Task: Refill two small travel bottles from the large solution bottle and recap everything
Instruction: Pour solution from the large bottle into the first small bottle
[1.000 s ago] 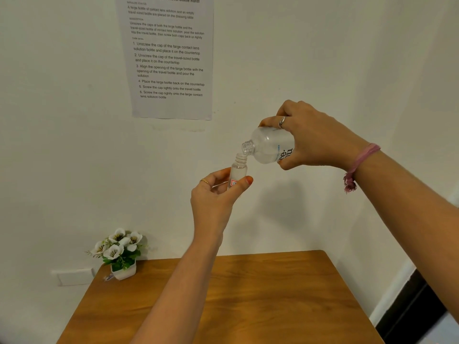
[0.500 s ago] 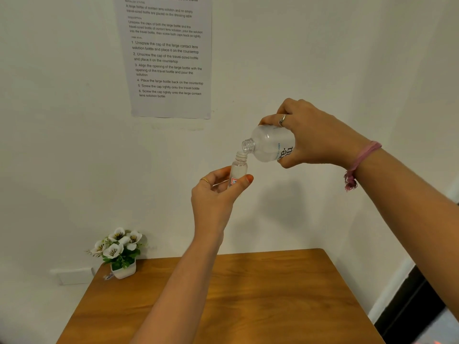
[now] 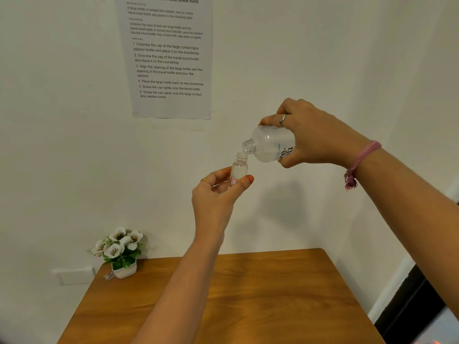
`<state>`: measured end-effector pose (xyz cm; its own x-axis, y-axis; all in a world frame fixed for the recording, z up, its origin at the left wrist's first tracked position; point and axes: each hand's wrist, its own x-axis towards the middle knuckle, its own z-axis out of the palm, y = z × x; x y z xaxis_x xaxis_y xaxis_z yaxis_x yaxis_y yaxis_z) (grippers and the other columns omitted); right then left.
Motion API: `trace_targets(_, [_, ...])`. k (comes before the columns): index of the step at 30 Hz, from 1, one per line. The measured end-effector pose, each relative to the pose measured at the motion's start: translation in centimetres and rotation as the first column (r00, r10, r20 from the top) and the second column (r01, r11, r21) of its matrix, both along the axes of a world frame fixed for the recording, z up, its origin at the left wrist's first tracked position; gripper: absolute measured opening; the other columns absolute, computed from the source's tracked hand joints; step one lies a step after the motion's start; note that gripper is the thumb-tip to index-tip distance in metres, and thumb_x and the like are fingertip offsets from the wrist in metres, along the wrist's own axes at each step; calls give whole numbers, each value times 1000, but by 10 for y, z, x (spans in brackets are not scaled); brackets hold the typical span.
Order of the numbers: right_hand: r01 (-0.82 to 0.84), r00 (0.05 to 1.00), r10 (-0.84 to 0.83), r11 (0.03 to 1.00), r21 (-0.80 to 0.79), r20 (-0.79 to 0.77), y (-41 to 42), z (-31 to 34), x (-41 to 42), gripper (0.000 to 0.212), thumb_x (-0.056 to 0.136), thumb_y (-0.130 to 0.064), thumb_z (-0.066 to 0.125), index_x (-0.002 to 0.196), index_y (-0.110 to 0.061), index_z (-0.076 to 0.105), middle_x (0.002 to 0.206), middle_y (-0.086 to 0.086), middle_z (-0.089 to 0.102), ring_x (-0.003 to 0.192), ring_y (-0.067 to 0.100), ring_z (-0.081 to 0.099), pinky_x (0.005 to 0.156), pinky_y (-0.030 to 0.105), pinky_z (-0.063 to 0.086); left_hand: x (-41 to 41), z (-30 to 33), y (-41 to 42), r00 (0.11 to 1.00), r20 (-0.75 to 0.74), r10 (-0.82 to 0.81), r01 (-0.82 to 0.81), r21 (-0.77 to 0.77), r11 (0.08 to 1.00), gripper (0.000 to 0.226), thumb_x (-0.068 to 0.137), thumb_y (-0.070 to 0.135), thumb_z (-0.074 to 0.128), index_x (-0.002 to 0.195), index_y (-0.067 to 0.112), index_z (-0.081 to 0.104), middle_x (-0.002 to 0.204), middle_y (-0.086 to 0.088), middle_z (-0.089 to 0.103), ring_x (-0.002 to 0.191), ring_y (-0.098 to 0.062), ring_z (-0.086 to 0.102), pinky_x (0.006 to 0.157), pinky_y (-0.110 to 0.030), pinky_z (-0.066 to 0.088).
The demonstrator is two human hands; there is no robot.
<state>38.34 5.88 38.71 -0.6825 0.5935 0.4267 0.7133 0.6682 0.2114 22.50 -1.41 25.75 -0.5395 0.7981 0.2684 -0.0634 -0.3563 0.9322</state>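
While the right hand (image 3: 315, 135) gripped the tilted large solution bottle (image 3: 270, 145), neck just above the travel bottle (image 3: 239, 170) to pour | left hand (image 3: 216, 194) pinched that bottle upright, thumb against fingers, above the wooden table (image 3: 248, 294).

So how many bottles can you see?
2. The small travel bottle is held upright in the left hand, and the large solution bottle is tipped over it in the right hand. A second travel bottle may be out of view.
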Motion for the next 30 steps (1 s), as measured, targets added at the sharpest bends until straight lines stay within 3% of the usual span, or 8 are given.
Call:
trace_targets(6, [-1, 1000, 1, 1000, 3, 10, -1, 0, -1, 78, 67, -31, 77, 137, -32, 43, 119, 0, 45, 107, 19, 42, 71, 29, 38, 2, -1, 0, 1000, -1, -7, 7, 2, 1000, 45, 67, 20, 86, 107, 14, 69, 75, 16, 72, 74, 1, 69, 60, -7, 49])
trace_targets(17, [-18, 1000, 18, 1000, 0, -21, 2, -1, 0, 78, 65, -30, 77, 136, -32, 44, 117, -1, 45, 106, 19, 43, 72, 28, 40, 2, -2, 1, 1000, 3, -8, 8, 11, 1000, 43, 67, 19, 86, 106, 14, 69, 72, 19, 72, 72, 2, 68, 61, -8, 50])
trace_targets(23, [-29, 999, 28, 999, -24, -40, 1, -2, 0, 79, 65, -31, 77, 136, -32, 44, 117, -1, 44, 107, 19, 42, 77, 35, 49, 2, -2, 2, 1000, -2, -11, 11, 20, 1000, 43, 68, 19, 85, 107, 13, 68, 72, 23, 72, 73, 3, 68, 62, -7, 50])
trace_targets(30, [-31, 999, 30, 999, -27, -38, 2, -3, 0, 78, 65, -31, 77, 136, -32, 44, 116, -2, 44, 106, 18, 42, 75, 32, 46, 3, -2, 2, 1000, 5, -11, 10, 25, 1000, 41, 68, 18, 85, 105, 15, 69, 72, 21, 72, 73, 2, 68, 61, -8, 50])
